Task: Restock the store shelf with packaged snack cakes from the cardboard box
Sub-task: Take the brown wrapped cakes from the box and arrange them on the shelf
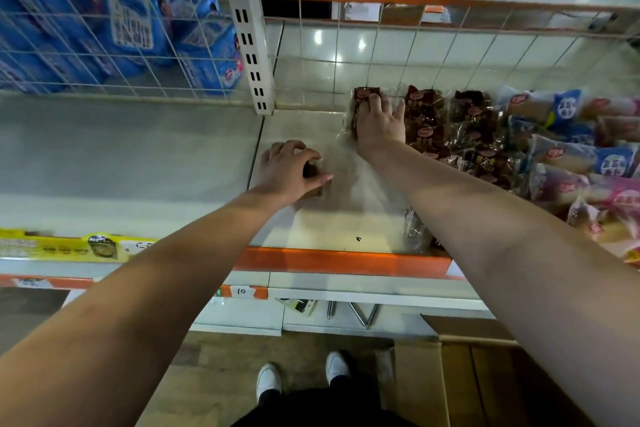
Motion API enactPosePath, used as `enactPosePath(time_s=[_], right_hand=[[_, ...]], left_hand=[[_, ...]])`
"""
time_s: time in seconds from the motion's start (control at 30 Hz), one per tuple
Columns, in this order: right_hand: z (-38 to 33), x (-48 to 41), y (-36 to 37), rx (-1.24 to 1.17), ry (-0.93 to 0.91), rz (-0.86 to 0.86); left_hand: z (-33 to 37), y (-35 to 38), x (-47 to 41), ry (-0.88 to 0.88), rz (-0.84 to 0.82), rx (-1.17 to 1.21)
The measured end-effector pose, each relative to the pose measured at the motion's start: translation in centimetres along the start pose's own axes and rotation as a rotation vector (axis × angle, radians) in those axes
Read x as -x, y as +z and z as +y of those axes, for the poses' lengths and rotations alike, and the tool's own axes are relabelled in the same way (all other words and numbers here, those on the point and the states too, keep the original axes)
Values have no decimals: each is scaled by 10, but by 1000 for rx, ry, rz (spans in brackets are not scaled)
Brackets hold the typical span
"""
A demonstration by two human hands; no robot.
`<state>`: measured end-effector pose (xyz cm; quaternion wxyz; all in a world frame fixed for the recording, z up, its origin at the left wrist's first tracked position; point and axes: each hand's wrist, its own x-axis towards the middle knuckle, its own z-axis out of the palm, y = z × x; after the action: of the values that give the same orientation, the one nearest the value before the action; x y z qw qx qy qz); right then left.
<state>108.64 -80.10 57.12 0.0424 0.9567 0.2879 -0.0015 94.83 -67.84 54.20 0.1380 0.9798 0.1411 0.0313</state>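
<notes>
Both arms reach onto the white shelf [332,229]. My right hand [381,125] presses a brown snack cake pack [365,95] against the back of the shelf, beside a row of dark brown packs [429,121]. My left hand [291,166] is curled over another brown pack [313,180] lying on the shelf further forward and to the left. A clear-wrapped pack [414,225] lies near the shelf's front edge under my right forearm. The open cardboard box [460,374] stands on the floor at the lower right.
Blue and pink snack packs [588,156] fill the shelf's right side. A white slotted upright [252,55] divides this bay from the left bay, where blue bags [194,45] hang behind a wire grid. An orange shelf edge [346,262] runs in front. My white shoes [301,374] stand below.
</notes>
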Motion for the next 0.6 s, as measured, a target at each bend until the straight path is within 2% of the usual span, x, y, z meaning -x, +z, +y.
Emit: enactPosePath(time_s=[0.13, 0.23, 0.4, 0.6], right_hand=[[-13, 12, 0, -46, -16, 3], [-21, 22, -6, -70, -160, 89], [-36, 37, -12, -31, -318, 110], [-61, 55, 3, -98, -449, -43]], left_hand=[[1, -2, 2, 12, -15, -6], [-2, -7, 7, 12, -45, -9], [-17, -20, 22, 37, -80, -28], [-39, -32, 36, -49, -148, -75]])
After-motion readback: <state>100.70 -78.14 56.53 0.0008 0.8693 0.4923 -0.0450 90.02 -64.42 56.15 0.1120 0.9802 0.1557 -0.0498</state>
